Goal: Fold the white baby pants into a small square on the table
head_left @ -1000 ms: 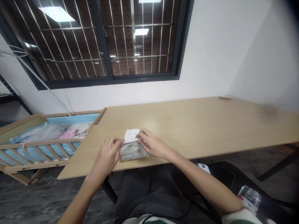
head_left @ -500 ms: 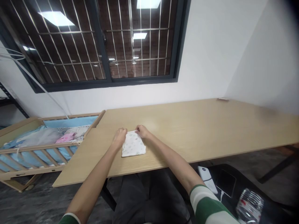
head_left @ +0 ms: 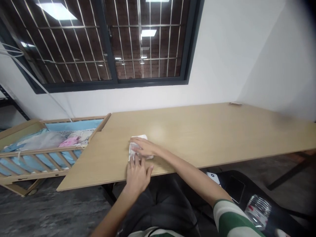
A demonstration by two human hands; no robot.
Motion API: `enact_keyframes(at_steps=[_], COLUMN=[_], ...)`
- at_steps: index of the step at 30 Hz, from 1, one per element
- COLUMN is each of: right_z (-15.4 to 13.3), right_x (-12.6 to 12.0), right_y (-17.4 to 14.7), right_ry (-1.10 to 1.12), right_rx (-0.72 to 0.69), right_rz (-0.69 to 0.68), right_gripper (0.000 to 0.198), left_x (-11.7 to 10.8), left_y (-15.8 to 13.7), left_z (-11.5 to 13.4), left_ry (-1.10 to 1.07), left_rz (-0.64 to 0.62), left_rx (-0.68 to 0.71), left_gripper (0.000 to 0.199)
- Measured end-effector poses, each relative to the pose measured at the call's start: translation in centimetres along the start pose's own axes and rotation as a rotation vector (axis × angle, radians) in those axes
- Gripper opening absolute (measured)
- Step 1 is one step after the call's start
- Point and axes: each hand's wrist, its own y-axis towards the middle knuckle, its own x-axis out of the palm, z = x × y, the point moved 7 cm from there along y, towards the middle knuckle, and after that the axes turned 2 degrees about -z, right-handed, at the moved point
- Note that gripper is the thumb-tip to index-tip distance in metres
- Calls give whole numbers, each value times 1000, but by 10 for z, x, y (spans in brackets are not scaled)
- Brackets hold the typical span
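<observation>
A folded white cloth with a small print lies flat near the front edge of the wooden table. Across its middle rests my right hand, palm down with the fingers stretched out to the left. My left hand is at the cloth's near edge, fingers spread and their tips on the fabric. Both hands cover much of the cloth, so only its far edge and parts of its sides show.
Left of the table stands a wooden crib with blue lining and bedding. At lower right, a black seat holds a clear plastic bottle, a dark phone-like slab and a white device. A small flat object lies at the far right corner.
Both hands have let go of the cloth's far corners. My right hand now lies flat across the cloth, and my left hand has come back to its near edge.
</observation>
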Motion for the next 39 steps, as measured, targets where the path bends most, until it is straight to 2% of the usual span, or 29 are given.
enact_keyframes(at_steps=[3,5,7,11,20,28,31,35,37,39], right_z=[-33,-37,-29,4,84,133,139,132,124,111], right_x=[28,43,53,59,46,43,44,40,31,16], right_y=[-15,-23,-27,-19,25,47,51,50,46,37], right_ry=[43,66,77,56,-121,-130,-126,-119,-107,-85], right_rx=[-119,-130,-81,18,116,215,229,255,274,287], right_rz=[-214,-319,-377,-408,-298,-262,-267,-225,-143,-3], right_gripper=[55,55,56,61,64,65,65,67,69,69], left_x=[12,21,23,16,11,11,11,12,15,18], left_y=[-28,-33,-33,-30,-28,-27,-26,-26,-26,-26], left_z=[8,8,7,8,7,5,6,7,3,-7], left_ry=[-11,-14,-5,-21,-37,-45,-30,-6,-14,-50], left_rz=[1,-12,-4,-6,-150,-167,-161,-139,-126,-112], left_rx=[-22,-21,-32,-85,-169,-166,-148,-121,-96,-55], left_gripper=[56,56,55,52,60,62,62,60,55,49])
